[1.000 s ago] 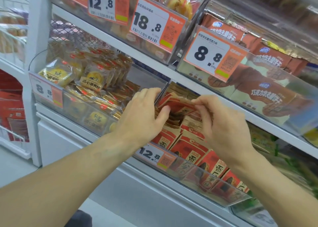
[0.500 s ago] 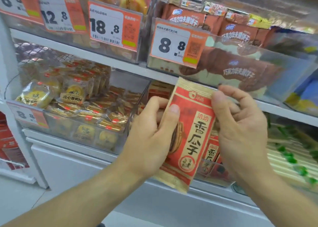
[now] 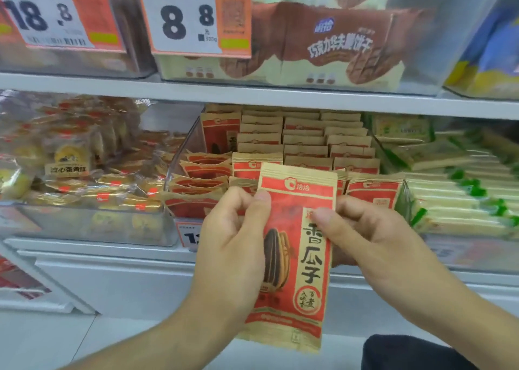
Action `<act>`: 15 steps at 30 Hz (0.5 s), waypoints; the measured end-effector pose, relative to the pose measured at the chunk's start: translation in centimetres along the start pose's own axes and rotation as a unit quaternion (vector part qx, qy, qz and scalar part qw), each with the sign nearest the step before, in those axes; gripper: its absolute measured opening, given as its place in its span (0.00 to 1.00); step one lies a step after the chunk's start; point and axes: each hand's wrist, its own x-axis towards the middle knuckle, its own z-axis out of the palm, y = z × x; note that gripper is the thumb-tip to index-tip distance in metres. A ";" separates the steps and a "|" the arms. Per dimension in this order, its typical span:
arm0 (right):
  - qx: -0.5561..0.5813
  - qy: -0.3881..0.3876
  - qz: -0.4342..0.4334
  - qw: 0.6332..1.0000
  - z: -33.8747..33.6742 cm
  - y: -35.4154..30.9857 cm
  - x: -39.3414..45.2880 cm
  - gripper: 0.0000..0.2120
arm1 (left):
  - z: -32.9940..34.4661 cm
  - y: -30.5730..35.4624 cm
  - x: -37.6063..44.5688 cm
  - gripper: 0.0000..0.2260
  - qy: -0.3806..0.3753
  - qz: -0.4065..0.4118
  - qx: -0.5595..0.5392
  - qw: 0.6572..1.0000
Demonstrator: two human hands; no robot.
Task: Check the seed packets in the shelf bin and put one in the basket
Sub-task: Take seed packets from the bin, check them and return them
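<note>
A red and tan seed packet (image 3: 295,257) with a sunflower seed picture is held upright in front of the shelf. My left hand (image 3: 233,243) pinches its left edge with thumb on the front. My right hand (image 3: 365,229) pinches its right edge the same way. Behind it the clear shelf bin (image 3: 182,142) holds several rows of matching seed packets (image 3: 306,142). No basket is in view.
A clear bin of gold-wrapped pastries (image 3: 84,173) stands to the left, green and white packs (image 3: 463,195) to the right. The upper shelf (image 3: 252,94) carries brown biscuit boxes (image 3: 323,44) and price tags (image 3: 196,18). A dark object (image 3: 407,353) sits at the bottom right.
Both hands drew one packet out of the bin, raised it upright, then lowered it in front of the shelf. The view has moved closer and to the right.
</note>
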 end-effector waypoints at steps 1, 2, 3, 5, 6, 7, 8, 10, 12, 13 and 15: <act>-0.004 -0.034 0.015 0.999 -0.5 0.0 -0.1 0.19 | 0.3 0.0 0.1 0.16 0.011 0.002 -0.004 1.000; -0.007 -0.073 0.032 0.997 -0.9 0.1 -0.3 0.20 | 0.5 0.0 0.1 0.17 0.022 0.009 -0.007 1.000; -0.012 -0.105 0.044 0.993 -1.4 0.1 -0.5 0.22 | 0.8 0.0 0.2 0.17 0.033 0.020 -0.010 0.999; -0.026 -0.132 0.041 0.990 -2.2 0.1 -1.0 0.25 | 1.5 0.0 0.2 0.17 0.053 0.049 -0.014 0.997; -0.030 -0.128 0.030 0.991 -2.6 0.1 -1.1 0.25 | 1.9 0.0 0.2 0.16 0.056 0.061 -0.013 0.997; -0.030 -0.119 0.019 0.992 -3.0 0.0 -1.2 0.25 | 2.2 0.0 0.2 0.15 0.048 0.067 -0.012 0.997; -0.025 -0.108 0.009 0.994 -3.5 -0.2 -1.2 0.24 | 2.6 -0.1 0.2 0.15 0.030 0.066 -0.013 0.997; -0.016 -0.084 -0.006 0.996 -4.6 -0.3 -1.1 0.22 | 3.2 -0.4 0.0 0.16 -0.031 0.044 -0.008 0.999; -0.005 -0.051 -0.013 0.999 -5.9 -0.2 -1.1 0.22 | 3.8 -0.7 -0.2 0.17 -0.108 0.024 0.019 0.994; 0.000 -0.038 -0.014 0.999 -6.5 -0.1 -1.1 0.23 | 4.0 -0.9 -0.3 0.18 -0.142 0.020 0.037 0.989; 0.001 -0.032 -0.007 0.999 -7.6 0.2 -1.4 0.23 | 4.2 -1.2 -0.5 0.18 -0.184 0.019 0.061 0.981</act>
